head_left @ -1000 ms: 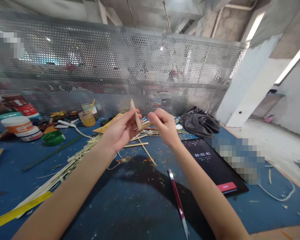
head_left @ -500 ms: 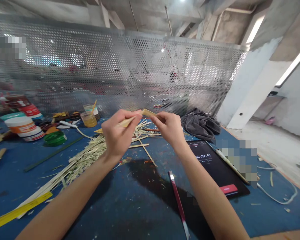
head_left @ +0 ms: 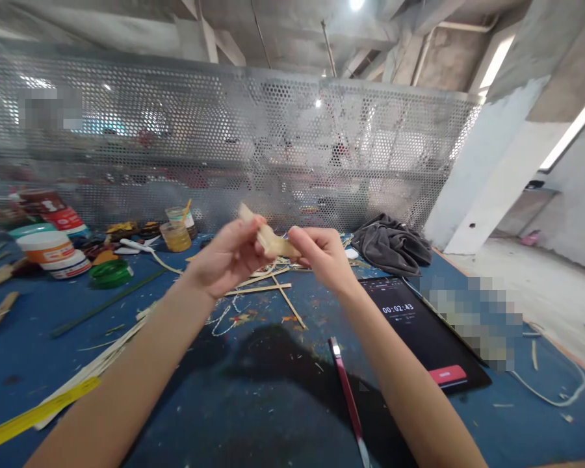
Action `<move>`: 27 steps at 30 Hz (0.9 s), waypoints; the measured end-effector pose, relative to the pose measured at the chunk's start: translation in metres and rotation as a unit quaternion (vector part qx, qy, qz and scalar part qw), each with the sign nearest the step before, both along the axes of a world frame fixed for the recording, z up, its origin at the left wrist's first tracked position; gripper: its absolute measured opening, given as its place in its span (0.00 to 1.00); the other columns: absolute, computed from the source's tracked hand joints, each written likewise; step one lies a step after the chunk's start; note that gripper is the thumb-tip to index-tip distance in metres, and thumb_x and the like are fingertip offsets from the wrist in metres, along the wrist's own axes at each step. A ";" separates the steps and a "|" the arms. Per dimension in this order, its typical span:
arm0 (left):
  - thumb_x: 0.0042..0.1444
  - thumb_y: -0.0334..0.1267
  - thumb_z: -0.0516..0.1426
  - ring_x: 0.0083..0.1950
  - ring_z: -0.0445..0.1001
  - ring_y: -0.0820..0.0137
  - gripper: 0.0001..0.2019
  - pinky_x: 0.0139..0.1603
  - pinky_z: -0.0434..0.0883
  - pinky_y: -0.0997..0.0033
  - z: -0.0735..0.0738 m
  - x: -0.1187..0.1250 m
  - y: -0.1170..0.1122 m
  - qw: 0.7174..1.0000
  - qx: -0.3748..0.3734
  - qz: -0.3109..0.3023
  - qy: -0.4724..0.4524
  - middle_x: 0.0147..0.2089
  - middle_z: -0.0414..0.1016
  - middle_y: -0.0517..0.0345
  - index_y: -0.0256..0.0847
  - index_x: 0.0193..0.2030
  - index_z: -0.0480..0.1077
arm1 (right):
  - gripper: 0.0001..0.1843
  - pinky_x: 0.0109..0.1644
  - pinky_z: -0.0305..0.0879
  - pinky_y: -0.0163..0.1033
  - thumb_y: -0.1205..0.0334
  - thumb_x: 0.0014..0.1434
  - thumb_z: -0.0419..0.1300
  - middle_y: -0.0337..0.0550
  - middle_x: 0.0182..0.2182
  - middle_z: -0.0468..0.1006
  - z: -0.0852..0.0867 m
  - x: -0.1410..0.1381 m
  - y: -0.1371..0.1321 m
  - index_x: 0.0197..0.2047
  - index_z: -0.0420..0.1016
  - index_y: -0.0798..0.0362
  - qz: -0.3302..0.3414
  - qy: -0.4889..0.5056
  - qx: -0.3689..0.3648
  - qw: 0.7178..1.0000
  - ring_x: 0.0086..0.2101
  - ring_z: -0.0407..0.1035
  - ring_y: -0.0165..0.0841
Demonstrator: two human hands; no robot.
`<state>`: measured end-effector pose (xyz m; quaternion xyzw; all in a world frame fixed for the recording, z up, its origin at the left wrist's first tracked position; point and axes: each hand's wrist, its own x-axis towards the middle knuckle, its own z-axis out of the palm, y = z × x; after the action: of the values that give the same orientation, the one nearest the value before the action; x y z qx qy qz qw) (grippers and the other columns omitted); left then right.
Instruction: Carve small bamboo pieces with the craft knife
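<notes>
Above the blue table [head_left: 292, 403], both my hands grip a pale, folded bamboo strip [head_left: 277, 246], slightly blurred. My left hand [head_left: 229, 257] pinches its left part, and a short end sticks up past the fingertips. The strip's right end is between the thumb and fingers of my right hand [head_left: 322, 255]. Thin bamboo splints [head_left: 290, 300] lie crossed on the table below. A craft knife with a dark red handle [head_left: 348, 396] rests near my right forearm.
A tablet showing a timer [head_left: 404, 325] lies right of my arm, with a grey cloth [head_left: 394, 244] behind it. Paint tubs [head_left: 49, 250], a green lid [head_left: 111, 273] and a jar [head_left: 175, 236] stand at left. A yellow ruler [head_left: 39, 413] lies front left. Perforated metal panel [head_left: 224, 136] borders the back.
The left hand has turned over, its palm and fingers now showing more, and the strip between my hands has twisted with it. My right hand stays nearly in place.
</notes>
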<state>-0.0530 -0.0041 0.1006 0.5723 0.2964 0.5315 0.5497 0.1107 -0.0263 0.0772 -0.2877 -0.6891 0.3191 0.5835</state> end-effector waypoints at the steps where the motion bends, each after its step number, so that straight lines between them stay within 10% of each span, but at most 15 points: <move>1: 0.49 0.45 0.64 0.23 0.72 0.74 0.10 0.27 0.75 0.73 -0.003 0.004 -0.004 0.999 -0.034 -0.039 0.002 0.22 0.72 0.61 0.40 0.28 0.73 | 0.30 0.22 0.50 0.32 0.36 0.57 0.54 0.33 0.15 0.59 -0.001 -0.003 -0.001 0.18 0.67 0.53 0.029 0.032 -0.019 0.999 0.18 0.52 0.24; 6: 0.53 0.40 0.63 0.21 0.70 0.78 0.09 0.23 0.70 0.80 -0.017 0.021 -0.013 0.958 -0.205 -0.192 -0.051 0.22 0.72 0.62 0.40 0.27 0.72 | 0.33 0.20 0.52 0.31 0.33 0.56 0.52 0.34 0.13 0.62 -0.009 -0.012 0.000 0.18 0.71 0.55 0.046 0.097 -0.071 0.992 0.16 0.55 0.23; 16: 0.60 0.35 0.57 0.22 0.71 0.79 0.10 0.24 0.72 0.81 -0.010 0.012 0.002 0.943 -0.243 -0.138 -0.180 0.22 0.72 0.63 0.38 0.28 0.71 | 0.30 0.22 0.44 0.35 0.42 0.59 0.53 0.32 0.14 0.51 -0.008 -0.015 -0.005 0.15 0.54 0.51 -0.145 0.085 0.040 0.985 0.18 0.48 0.24; 27: 0.61 0.33 0.55 0.23 0.72 0.78 0.11 0.22 0.71 0.83 -0.030 0.031 0.000 0.925 -0.272 -0.215 -0.156 0.23 0.72 0.59 0.34 0.28 0.70 | 0.30 0.19 0.46 0.32 0.44 0.57 0.56 0.32 0.11 0.56 -0.019 -0.027 -0.003 0.11 0.58 0.52 -0.058 0.204 0.001 0.977 0.15 0.49 0.22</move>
<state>-0.0223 -0.0046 0.0705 0.3605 0.2096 0.3820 0.8247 0.0837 -0.0295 0.0582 -0.2556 -0.5381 0.3356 0.7298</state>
